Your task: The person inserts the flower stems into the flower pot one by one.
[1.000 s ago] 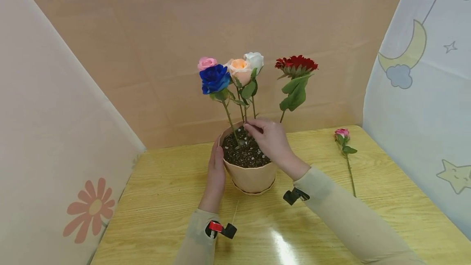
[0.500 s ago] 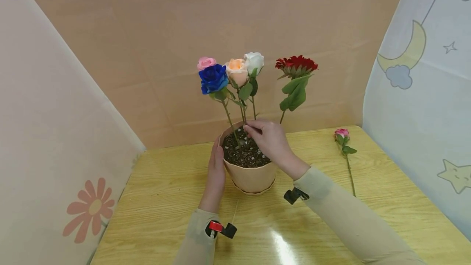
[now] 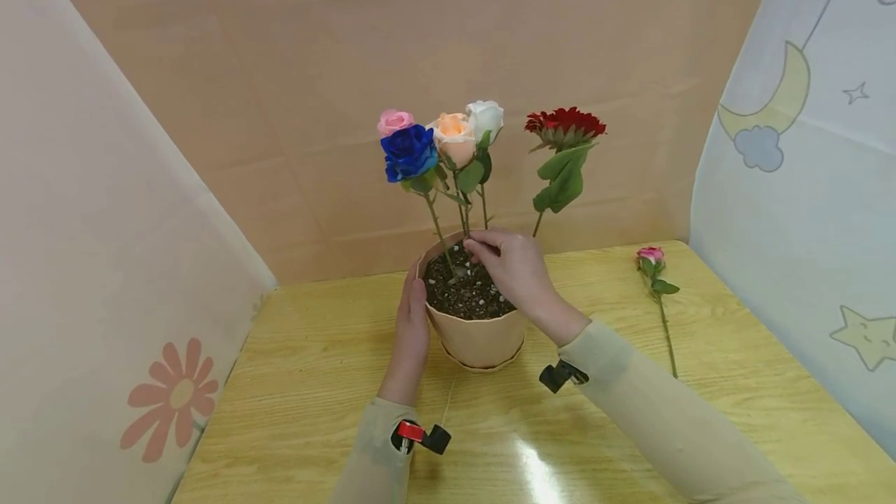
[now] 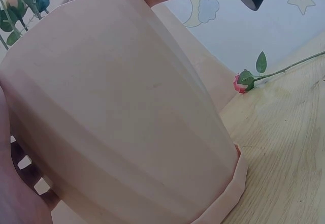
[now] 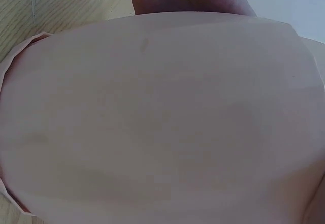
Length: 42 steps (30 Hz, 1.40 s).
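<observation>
A pinkish-beige flower pot (image 3: 478, 341) full of dark soil (image 3: 470, 298) stands on its saucer. My right hand (image 3: 514, 267) pinches the stem of the peach rose (image 3: 455, 140) low down, just above the soil. My left hand (image 3: 411, 333) rests along the pot's left side, thumb near the rim and fingers partly hidden behind it. Also standing in the pot are a blue rose (image 3: 409, 154), a pink rose (image 3: 395, 122), a white rose (image 3: 486, 120) and a dark red flower (image 3: 565, 127) with large leaves. In the right wrist view the pot wall (image 5: 162, 117) fills most of the picture.
A deep-pink rose (image 3: 651, 257) lies on the wooden table (image 3: 315, 379) to the right, its stem towards me. A beige backdrop (image 3: 315, 84) rises behind the table, with printed cloth panels at the left and the right (image 3: 791, 224).
The peach rose's head sways slightly left and then a little back to the right. Both hands keep nearly the same place on the stem and the pot.
</observation>
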{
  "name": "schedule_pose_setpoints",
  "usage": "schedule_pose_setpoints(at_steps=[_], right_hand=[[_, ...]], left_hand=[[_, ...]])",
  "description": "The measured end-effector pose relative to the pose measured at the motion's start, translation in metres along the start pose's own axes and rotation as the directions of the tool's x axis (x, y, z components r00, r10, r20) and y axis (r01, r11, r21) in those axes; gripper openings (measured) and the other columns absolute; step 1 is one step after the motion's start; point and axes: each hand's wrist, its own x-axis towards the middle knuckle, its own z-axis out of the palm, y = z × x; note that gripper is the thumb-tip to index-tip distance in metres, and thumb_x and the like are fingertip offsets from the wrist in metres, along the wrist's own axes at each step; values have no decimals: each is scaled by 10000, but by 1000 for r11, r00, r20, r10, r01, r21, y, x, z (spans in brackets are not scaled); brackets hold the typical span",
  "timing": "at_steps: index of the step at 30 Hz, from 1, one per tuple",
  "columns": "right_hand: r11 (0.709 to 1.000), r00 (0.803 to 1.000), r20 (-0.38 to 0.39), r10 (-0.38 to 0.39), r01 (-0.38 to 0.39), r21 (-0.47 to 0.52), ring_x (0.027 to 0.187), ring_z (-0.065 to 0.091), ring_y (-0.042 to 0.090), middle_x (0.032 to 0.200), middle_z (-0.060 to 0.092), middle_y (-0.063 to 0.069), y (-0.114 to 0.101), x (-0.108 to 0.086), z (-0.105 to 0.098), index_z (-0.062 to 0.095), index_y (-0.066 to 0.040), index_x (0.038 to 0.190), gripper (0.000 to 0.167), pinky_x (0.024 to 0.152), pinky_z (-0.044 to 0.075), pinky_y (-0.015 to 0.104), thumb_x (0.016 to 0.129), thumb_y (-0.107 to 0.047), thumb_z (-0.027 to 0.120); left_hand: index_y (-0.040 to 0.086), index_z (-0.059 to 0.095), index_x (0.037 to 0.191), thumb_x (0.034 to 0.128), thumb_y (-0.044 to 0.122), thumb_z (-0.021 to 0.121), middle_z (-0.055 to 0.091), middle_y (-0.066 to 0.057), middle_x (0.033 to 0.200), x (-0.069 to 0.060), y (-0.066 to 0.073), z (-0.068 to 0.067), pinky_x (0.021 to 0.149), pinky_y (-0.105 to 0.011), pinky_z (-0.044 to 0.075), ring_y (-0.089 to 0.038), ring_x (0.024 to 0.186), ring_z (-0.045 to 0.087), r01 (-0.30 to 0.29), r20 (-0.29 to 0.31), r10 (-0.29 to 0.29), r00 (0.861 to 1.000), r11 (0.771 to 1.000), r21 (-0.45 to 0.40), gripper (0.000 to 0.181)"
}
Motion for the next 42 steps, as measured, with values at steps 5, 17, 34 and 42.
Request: schedule_pose_setpoints(at_steps=[5, 17, 34, 42], right_hand=[[999, 1000, -10, 20, -20, 28, 771, 739, 174, 930, 811, 23, -1, -1, -1, 845, -70, 1247, 242, 681, 573, 404, 1091, -226, 745], [988, 996, -14, 90, -88, 129, 802, 764, 269, 992, 826, 50, -5, -4, -2, 844, -122, 1264, 264, 665, 557, 408, 1086, -297, 756], [959, 989, -14, 147, -139, 245, 995, 755, 148, 1142, 810, -73, -5, -9, -8, 833, -227, 1291, 323, 865, 613, 450, 1047, -435, 788], [960, 984, -86, 159, -133, 246, 964, 739, 120, 1156, 803, -86, -2, -21, -22, 831, -228, 1307, 344, 788, 594, 352, 1028, -429, 815]], left_hand=[[312, 319, 1755, 1225, 447, 291, 327, 17, 1777, 0, 1, 0, 1315, -603, 213, -269, 1644, 273, -15, 7, 15, 1000, 1000, -5, 548], [298, 310, 1760, 1222, 460, 304, 308, 6, 1787, -2, 3, 0, 1321, -598, 202, -275, 1651, 257, -2, 3, 2, 1000, 1000, -2, 562], [310, 285, 1768, 1210, 527, 294, 271, 9, 1802, -3, 3, 0, 1314, -648, 174, -308, 1664, 223, 39, -3, -40, 999, 999, -23, 599], [316, 282, 1768, 1187, 605, 297, 274, 2, 1802, -4, 4, 0, 1315, -637, 183, -307, 1662, 227, 45, -7, -45, 999, 999, 3, 649]])
